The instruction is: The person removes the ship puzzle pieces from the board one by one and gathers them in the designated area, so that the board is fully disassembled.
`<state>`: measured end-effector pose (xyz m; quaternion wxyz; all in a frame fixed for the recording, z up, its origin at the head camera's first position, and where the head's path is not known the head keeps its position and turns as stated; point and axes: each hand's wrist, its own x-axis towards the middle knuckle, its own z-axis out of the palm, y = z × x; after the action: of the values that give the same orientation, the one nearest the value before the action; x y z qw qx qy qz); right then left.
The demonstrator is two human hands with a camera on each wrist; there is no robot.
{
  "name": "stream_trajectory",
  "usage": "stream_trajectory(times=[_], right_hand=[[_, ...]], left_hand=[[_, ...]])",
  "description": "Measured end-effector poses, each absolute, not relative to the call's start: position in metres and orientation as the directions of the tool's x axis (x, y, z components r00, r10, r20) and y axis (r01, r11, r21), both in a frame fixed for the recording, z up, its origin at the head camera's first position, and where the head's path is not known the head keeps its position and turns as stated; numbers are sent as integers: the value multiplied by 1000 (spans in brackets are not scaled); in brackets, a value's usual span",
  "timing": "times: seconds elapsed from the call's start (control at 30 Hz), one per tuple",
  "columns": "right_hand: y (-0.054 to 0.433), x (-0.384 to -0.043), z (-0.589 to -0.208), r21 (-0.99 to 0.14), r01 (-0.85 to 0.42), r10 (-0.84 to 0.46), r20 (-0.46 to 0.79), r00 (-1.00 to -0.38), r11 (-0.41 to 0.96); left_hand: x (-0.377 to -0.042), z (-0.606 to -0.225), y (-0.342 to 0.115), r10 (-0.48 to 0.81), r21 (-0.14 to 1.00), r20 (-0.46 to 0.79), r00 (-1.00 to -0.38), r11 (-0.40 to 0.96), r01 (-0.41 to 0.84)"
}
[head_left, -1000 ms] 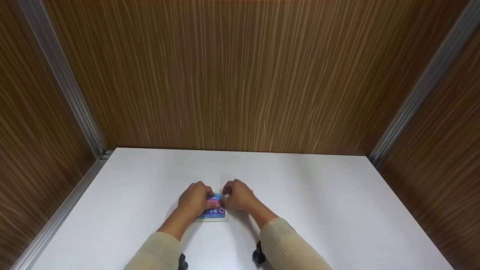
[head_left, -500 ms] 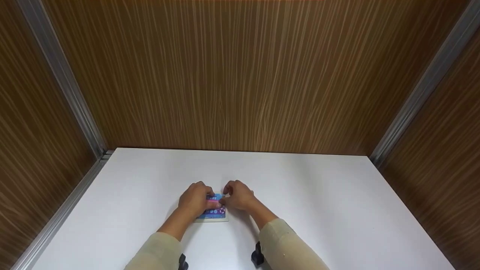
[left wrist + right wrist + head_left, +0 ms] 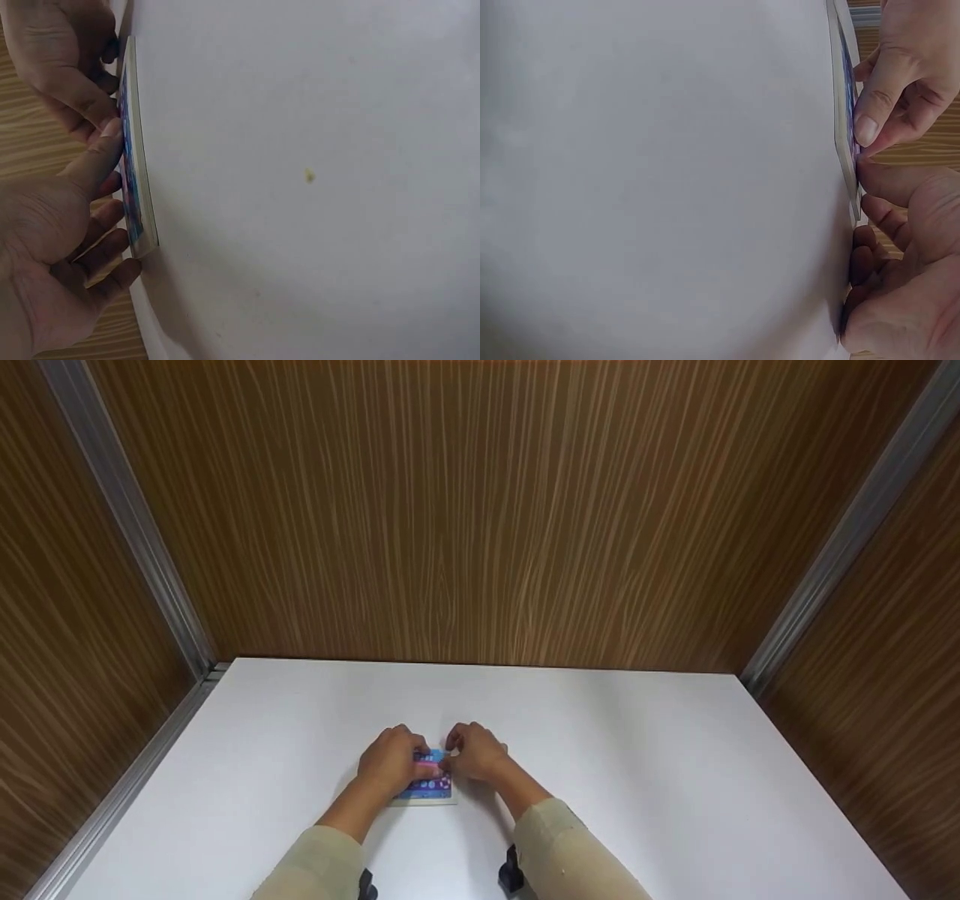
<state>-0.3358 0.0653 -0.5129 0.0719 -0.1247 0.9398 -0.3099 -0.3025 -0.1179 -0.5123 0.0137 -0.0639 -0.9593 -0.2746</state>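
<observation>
A thin square board (image 3: 426,793) with a blue and purple printed face and a pale border lies flat on the white table. My left hand (image 3: 386,761) holds it from the left, the thumb flat across the face and the fingers at the far side. Beside that thumb runs a pink strip (image 3: 425,763). My right hand (image 3: 478,754) grips the board's right side with bent fingers, its thumb tip close to the left thumb. From the side, the left wrist view shows the board's pale edge (image 3: 140,165). The right fingertips are partly hidden there.
The white table (image 3: 637,765) spreads around both hands. A wood-grain wall (image 3: 480,510) rises behind it, with wood-grain panels and metal posts (image 3: 120,510) on both sides. Black wrist devices (image 3: 511,871) sit under the sleeves. A small yellowish spot (image 3: 309,175) marks the table.
Both hands keep nearly the same place on the board. The right forearm has shifted slightly to the left.
</observation>
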Motion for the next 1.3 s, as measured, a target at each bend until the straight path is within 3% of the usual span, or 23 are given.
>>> stream_trajectory(times=[0.77, 1.3], right_hand=[[67, -342, -513, -620, -127, -282, -157, -947, 774], [70, -341, -514, -647, -164, -309, -118, -944, 745]], left_hand=[[-303, -512, -118, 120, 486, 64, -991, 863, 136], [-303, -510, -118, 126, 505, 72, -989, 851, 145]])
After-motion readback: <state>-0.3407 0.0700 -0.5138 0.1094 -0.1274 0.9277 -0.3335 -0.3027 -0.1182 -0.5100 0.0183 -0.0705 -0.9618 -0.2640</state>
